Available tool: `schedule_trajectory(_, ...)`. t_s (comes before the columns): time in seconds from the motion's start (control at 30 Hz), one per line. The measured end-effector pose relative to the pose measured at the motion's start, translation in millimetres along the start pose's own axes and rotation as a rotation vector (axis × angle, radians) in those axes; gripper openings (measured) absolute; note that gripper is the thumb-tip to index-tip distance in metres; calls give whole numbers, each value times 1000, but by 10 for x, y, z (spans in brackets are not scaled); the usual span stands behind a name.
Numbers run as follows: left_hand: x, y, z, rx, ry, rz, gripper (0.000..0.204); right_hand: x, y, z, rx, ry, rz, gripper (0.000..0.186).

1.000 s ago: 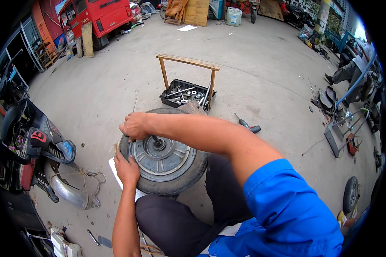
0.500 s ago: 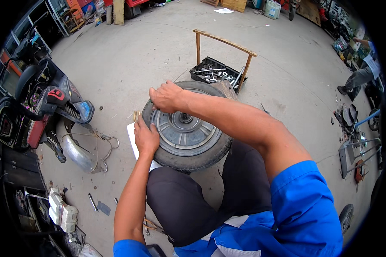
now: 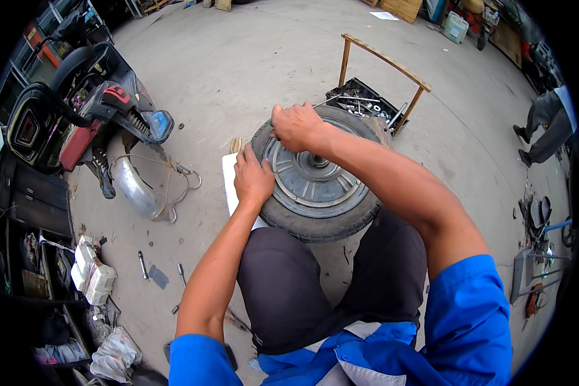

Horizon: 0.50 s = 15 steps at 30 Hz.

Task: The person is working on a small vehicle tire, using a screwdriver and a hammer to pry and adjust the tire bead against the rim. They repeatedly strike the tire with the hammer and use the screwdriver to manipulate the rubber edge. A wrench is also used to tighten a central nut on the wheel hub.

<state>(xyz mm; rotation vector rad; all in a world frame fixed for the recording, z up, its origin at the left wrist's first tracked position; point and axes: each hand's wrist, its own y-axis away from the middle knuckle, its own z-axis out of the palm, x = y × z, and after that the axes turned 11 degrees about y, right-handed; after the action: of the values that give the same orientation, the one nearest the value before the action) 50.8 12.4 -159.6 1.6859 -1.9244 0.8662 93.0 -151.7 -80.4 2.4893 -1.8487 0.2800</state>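
A wheel with a black tyre (image 3: 315,222) and grey metal hub (image 3: 318,183) lies flat before my knees. My left hand (image 3: 254,177) grips the tyre's left edge, thumb toward the hub. My right hand (image 3: 296,127) is closed near the tyre's upper left rim, apparently on a thin rod (image 3: 326,101) that sticks up toward the toolbox. What its fingertips touch is hidden. A white sheet (image 3: 230,183) and some tan strips (image 3: 235,145) lie beside my left hand. A black tray of tools (image 3: 367,103) sits behind the wheel under a wooden frame (image 3: 386,61).
Scooter bodywork (image 3: 96,109) and a curved silver part (image 3: 141,193) crowd the left. White foam pieces (image 3: 93,270) and loose tools (image 3: 142,264) lie lower left. A person's legs (image 3: 543,128) show at right, above scattered metal parts (image 3: 534,219).
The view has swung, so the wheel and surroundings sit higher and more rightward in the picture. The thin rod at my right hand now leans further right. Both hands stay on the wheel.
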Motion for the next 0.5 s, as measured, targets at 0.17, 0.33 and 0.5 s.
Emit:
schedule_trajectory(0.17, -10, -5, -10, -1, 11, -1, 65, -30, 14, -12, 6, 8, 15, 44)
schedule_trajectory(0.33, -5, 2, -19, 6, 3, -2, 63, 5, -8, 30, 47, -22, -20, 46)
schedule_trajectory(0.5, -16, -1, -13, -6, 0, -17, 61, 145, -96, 56, 18, -104, -119, 41)
